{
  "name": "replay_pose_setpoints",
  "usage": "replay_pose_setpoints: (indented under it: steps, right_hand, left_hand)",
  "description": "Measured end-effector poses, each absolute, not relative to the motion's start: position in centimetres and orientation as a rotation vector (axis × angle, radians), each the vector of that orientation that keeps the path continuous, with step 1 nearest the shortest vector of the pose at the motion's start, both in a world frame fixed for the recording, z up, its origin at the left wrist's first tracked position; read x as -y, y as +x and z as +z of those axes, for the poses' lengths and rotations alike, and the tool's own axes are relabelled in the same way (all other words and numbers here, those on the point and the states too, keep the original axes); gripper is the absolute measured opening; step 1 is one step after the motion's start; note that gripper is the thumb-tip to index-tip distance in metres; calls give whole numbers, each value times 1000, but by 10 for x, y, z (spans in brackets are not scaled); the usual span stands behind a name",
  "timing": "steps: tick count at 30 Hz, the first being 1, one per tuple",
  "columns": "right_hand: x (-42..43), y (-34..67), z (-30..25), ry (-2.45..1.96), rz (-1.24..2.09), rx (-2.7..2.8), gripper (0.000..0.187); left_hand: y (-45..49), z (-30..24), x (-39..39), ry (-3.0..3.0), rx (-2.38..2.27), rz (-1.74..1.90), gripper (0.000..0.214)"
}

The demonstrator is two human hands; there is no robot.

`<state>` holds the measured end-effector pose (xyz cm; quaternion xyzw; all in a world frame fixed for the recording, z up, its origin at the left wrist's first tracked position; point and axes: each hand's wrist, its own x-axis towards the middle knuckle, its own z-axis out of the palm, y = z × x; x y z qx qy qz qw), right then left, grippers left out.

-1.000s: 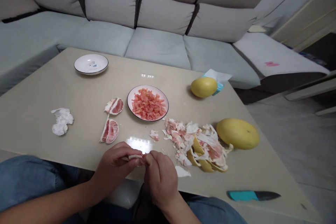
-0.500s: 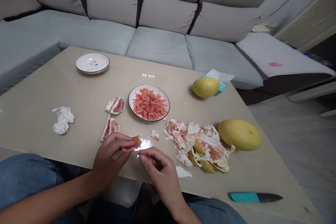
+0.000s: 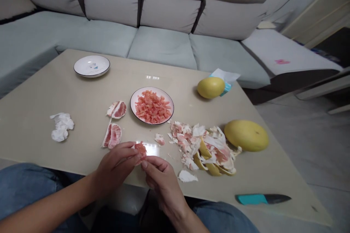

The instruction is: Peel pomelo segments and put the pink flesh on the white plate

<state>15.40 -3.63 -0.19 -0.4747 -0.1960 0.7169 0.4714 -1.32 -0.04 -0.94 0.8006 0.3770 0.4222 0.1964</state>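
Near the front edge of the pale beige surface (image 3: 54, 91), the left hand (image 3: 116, 164) curls closed around a small pink pomelo segment (image 3: 140, 151). The right hand (image 3: 160, 182) sits half-closed just below it, its fingertips (image 3: 144, 165) close against the segment, though whether they grip it cannot be told. Just beyond lie two larger pink pomelo segments (image 3: 112, 135), a round white ceramic plate (image 3: 132, 109) heaped with pink pulp, and a loose pile of white pith and yellow rind (image 3: 202, 149).

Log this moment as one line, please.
left hand: holds pomelo segment | right hand: touches it | nearby: peel pile
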Motion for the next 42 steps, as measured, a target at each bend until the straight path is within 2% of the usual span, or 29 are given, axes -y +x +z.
replay_pose_setpoints:
  steps: [7, 10, 16, 21, 28, 33, 42]
  right_hand:
    - [33, 155, -4, -1180, 1762, 450, 28]
    - [32, 157, -6, -1222, 1741, 466, 29]
    - [30, 159, -10, -1322, 1622, 594, 28]
    - [29, 157, -7, -1425, 1483, 760, 20]
    - [33, 155, -6, -1438, 1431, 920, 19]
    - [32, 159, -7, -1404, 1497, 981, 21]
    - [28, 168, -2, -1424, 1525, 1117, 21]
  left_hand:
    - [-16, -18, -2, 2507, -891, 1168, 44]
    - [-13, -17, 0, 2527, -845, 1135, 45]
    - [-3, -14, 6, 2006, -1022, 1046, 30]
    - [3, -15, 7, 1310, -939, 930, 14]
    - [5, -11, 3, 727, -762, 748, 33]
    - [0, -8, 0, 524, -757, 688, 45]
    - [0, -7, -1, 569, -741, 688, 31]
